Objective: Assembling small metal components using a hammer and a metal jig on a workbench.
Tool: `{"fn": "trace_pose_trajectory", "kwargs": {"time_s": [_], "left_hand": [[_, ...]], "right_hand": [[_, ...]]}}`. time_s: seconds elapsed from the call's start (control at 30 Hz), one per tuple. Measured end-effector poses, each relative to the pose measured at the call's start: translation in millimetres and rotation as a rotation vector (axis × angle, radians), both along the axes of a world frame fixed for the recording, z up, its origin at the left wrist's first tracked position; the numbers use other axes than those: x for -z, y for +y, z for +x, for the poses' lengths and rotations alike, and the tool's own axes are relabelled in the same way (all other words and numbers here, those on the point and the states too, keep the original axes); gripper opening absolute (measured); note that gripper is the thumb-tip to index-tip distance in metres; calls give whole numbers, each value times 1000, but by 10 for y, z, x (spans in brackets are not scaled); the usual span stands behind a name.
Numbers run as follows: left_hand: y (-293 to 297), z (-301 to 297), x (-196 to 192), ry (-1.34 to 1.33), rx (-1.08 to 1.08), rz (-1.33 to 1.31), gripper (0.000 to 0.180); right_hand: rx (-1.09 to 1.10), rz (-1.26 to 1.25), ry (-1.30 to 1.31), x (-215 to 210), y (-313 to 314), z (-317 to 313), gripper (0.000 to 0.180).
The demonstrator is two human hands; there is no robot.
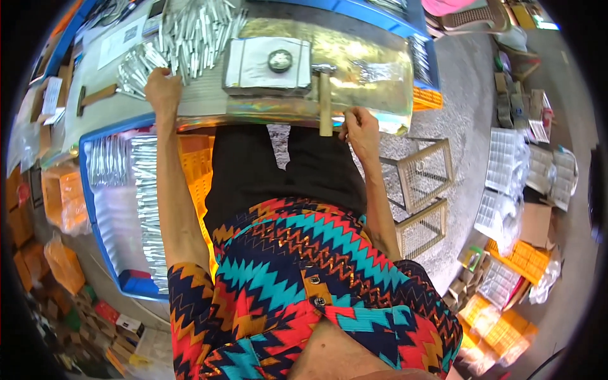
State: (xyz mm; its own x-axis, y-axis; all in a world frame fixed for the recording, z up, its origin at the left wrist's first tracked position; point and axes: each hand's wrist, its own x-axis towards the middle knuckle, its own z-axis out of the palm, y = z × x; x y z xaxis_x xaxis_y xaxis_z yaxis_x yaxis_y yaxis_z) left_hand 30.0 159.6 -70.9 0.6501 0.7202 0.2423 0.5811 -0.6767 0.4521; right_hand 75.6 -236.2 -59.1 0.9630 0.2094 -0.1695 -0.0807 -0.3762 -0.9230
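My left hand (163, 90) is closed at the edge of a loose pile of slim silvery metal pieces (197, 37) on the worktable. Its curled fingers touch or nearly touch the nearest ones, and what they grip is hidden. At the table's front edge my right hand (362, 132) is closed too, thumb and fingers drawn together; anything between them is too small to make out. Just left of it lies a hammer (325, 104), its wooden handle pointing toward me. Beside the hammer head sits a pale rectangular block (253, 65) with a round metal knob (280, 61) on top.
A shiny gold sheet (380, 47) covers the table's right part. Another hammer (98, 96) lies at left. Below stands a blue crate (104, 253) of metal pieces. Blue bins (354, 11) line the far edge. A wire-mesh stool frame (425, 174) stands at right, with orange crates (497, 323) farther off.
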Motion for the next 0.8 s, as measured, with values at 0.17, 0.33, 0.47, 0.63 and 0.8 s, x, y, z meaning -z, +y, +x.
{"fn": "trace_pose_trajectory", "kwargs": {"time_s": [0.17,0.33,0.47,0.63,0.8], "left_hand": [[-273,51,-61,8,-83,-120,39],[-569,7,92,-402,-133,-839,30],[-804,-124,-71,-636,-163,-1293,7],[-794,-250,-113,-690,-194,-1328,16],[-966,-335,-307,-743,-39,-1202,22]], "right_hand": [[106,-36,-273,105,-10,386,11],[130,-235,-424,294,41,715,9],[71,-457,-600,316,103,756,7],[3,-600,-623,297,178,767,11],[18,-784,-638,332,205,792,9]]}}
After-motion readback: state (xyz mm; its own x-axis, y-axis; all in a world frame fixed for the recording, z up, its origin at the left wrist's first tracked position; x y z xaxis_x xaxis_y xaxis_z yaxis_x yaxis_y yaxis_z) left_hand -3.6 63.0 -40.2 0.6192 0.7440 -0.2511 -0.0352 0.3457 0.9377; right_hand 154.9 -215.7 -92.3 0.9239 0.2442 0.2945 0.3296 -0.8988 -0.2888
